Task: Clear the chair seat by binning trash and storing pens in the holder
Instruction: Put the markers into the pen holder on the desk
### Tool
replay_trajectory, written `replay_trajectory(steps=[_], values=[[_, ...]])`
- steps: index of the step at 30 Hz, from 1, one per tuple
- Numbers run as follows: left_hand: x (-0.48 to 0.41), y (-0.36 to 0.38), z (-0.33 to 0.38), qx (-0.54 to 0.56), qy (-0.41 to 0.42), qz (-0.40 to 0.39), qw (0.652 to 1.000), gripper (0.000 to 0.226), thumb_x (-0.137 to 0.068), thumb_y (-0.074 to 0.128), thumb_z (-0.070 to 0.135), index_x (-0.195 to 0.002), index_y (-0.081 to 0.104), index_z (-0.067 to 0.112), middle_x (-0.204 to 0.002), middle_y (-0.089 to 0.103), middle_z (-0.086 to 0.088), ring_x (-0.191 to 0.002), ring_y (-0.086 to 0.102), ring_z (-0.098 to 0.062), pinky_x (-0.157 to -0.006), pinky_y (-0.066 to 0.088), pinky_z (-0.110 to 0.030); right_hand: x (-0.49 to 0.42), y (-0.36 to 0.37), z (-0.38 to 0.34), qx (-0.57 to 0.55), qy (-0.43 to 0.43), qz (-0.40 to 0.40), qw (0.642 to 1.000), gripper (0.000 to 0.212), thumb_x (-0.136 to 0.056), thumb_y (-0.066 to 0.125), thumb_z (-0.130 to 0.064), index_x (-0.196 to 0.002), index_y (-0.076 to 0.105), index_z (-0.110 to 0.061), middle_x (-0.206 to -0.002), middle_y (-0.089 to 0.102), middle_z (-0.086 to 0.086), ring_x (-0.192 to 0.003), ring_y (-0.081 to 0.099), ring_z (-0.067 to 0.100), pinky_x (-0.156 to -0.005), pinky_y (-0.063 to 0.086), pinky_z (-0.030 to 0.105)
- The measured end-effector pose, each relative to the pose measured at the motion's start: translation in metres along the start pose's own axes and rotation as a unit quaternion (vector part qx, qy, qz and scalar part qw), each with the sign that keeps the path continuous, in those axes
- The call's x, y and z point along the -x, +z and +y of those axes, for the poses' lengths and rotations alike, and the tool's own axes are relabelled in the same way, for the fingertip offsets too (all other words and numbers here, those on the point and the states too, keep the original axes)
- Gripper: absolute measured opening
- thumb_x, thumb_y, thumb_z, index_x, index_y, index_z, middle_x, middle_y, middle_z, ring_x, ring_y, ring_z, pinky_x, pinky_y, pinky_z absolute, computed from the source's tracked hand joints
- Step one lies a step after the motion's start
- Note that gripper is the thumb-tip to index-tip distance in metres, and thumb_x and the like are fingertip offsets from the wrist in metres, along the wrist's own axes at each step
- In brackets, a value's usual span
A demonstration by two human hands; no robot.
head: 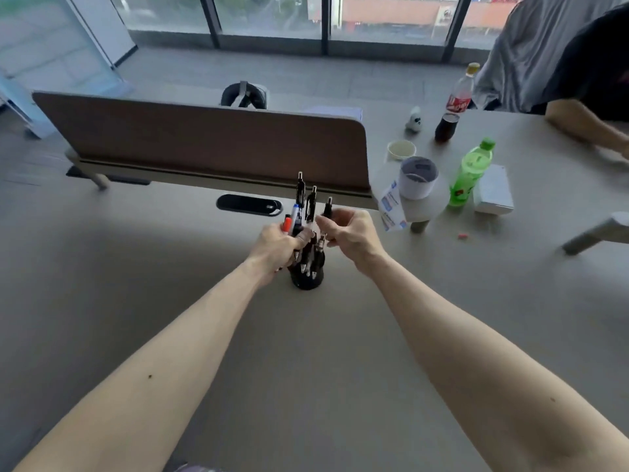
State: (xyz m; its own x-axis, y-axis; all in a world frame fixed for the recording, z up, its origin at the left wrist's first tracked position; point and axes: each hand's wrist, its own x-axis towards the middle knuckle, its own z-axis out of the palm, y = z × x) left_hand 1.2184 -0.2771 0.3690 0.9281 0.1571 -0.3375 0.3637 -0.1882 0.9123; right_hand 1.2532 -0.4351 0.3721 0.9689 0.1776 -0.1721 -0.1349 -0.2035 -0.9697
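Observation:
A black round pen holder (306,279) stands on the grey desk (170,284) in front of me. Several pens stand in it, tips down. My left hand (277,247) grips a bunch of pens (299,206), among them a red-capped marker and a blue-and-white one, with black pens sticking up above my fingers. My right hand (350,233) pinches a single black pen (327,207) just right of that bunch, directly over the holder. The chair seat and any bin are out of view.
A brown divider panel (204,144) runs across the back of the desk, with a black cable slot (250,204) before it. To the right stand a white cup (418,177), a green bottle (471,172), a cola bottle (454,103), a white box (493,190). Another person's arm (585,126) rests at far right.

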Motion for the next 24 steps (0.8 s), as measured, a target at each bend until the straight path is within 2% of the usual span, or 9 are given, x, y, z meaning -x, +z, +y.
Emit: replay_trajectory(steps=[3,5,9,12,15,16,19,22,24], values=[[-0.031,-0.014,-0.012,-0.010,0.010,0.014,1.000,0.006,-0.084,0.075,0.021,-0.086,0.071,0.018,-0.076,0.068,0.004,-0.065,0.060,-0.006,-0.062,0.044,-0.022,-0.029,0.011,0.009,0.050,-0.001,0.052,0.997,0.018,-0.081,0.073,-0.026,-0.081,0.070,-0.008,-0.072,0.071,0.008,-0.060,0.066,0.019,-0.071,0.061,0.046],[-0.045,-0.014,-0.023,-0.038,0.016,0.020,0.999,0.006,-0.082,0.077,0.019,-0.082,0.071,0.019,-0.082,0.071,0.002,-0.075,0.065,-0.008,-0.070,0.048,-0.023,-0.039,0.012,0.017,0.092,-0.005,0.071,0.993,0.018,-0.080,0.074,-0.028,-0.080,0.070,-0.011,-0.071,0.072,0.005,-0.060,0.069,0.018,-0.071,0.061,0.043],[-0.069,-0.006,-0.050,-0.133,0.002,0.000,0.991,0.016,-0.077,0.080,0.030,-0.084,0.074,0.016,-0.088,0.075,-0.005,-0.084,0.070,-0.023,-0.077,0.055,-0.035,-0.049,0.014,0.040,0.176,0.009,0.076,0.981,0.017,-0.080,0.075,-0.025,-0.077,0.069,-0.010,-0.067,0.070,0.004,-0.059,0.069,0.016,-0.067,0.059,0.033],[-0.077,0.000,-0.060,-0.170,0.002,-0.019,0.985,0.019,-0.074,0.079,0.031,-0.083,0.074,0.015,-0.084,0.074,-0.008,-0.081,0.069,-0.026,-0.072,0.054,-0.034,-0.053,0.019,0.057,0.206,0.014,0.061,0.976,0.017,-0.079,0.076,-0.022,-0.076,0.067,-0.007,-0.068,0.069,0.005,-0.066,0.069,0.025,-0.067,0.056,0.033],[-0.082,0.002,-0.064,-0.202,-0.004,-0.032,0.979,0.018,-0.078,0.076,0.030,-0.076,0.069,0.014,-0.072,0.068,-0.005,-0.070,0.061,-0.023,-0.059,0.045,-0.029,-0.056,0.026,0.068,0.240,0.009,0.023,0.970,0.021,-0.079,0.077,-0.025,-0.074,0.064,-0.010,-0.068,0.065,0.002,-0.064,0.060,0.022,-0.055,0.044,0.018],[-0.083,0.002,-0.065,-0.215,-0.004,-0.038,0.976,0.021,-0.079,0.075,0.032,-0.071,0.064,0.015,-0.066,0.064,-0.001,-0.066,0.058,-0.020,-0.055,0.041,-0.026,-0.057,0.028,0.070,0.242,0.012,0.008,0.970,0.020,-0.078,0.077,-0.027,-0.079,0.066,-0.011,-0.071,0.067,0.002,-0.064,0.058,0.018,-0.053,0.040,0.016],[-0.086,0.000,-0.066,-0.232,0.011,-0.050,0.971,0.027,-0.085,0.068,0.039,-0.079,0.061,0.015,-0.067,0.072,0.003,-0.071,0.063,-0.014,-0.055,0.040,-0.023,-0.059,0.032,0.077,0.245,0.020,-0.007,0.969,0.033,-0.078,0.077,-0.032,-0.105,0.069,-0.015,-0.086,0.074,0.003,-0.070,0.062,0.015,-0.065,0.047,0.024],[-0.087,-0.004,-0.066,-0.240,0.018,-0.055,0.969,0.025,-0.091,0.061,0.036,-0.080,0.059,0.014,-0.067,0.070,0.003,-0.068,0.061,-0.012,-0.053,0.036,-0.020,-0.062,0.033,0.080,0.239,0.016,0.002,0.971,0.031,-0.079,0.077,-0.034,-0.102,0.071,-0.015,-0.080,0.072,0.003,-0.067,0.065,0.020,-0.069,0.052,0.028],[-0.087,-0.007,-0.065,-0.250,0.011,-0.050,0.967,0.030,-0.090,0.063,0.032,-0.070,0.053,0.012,-0.062,0.057,0.000,-0.062,0.051,-0.020,-0.051,0.033,-0.024,-0.065,0.033,0.082,0.248,0.018,0.003,0.969,0.029,-0.078,0.077,-0.034,-0.098,0.071,-0.014,-0.076,0.069,0.001,-0.067,0.065,0.021,-0.068,0.051,0.027]])
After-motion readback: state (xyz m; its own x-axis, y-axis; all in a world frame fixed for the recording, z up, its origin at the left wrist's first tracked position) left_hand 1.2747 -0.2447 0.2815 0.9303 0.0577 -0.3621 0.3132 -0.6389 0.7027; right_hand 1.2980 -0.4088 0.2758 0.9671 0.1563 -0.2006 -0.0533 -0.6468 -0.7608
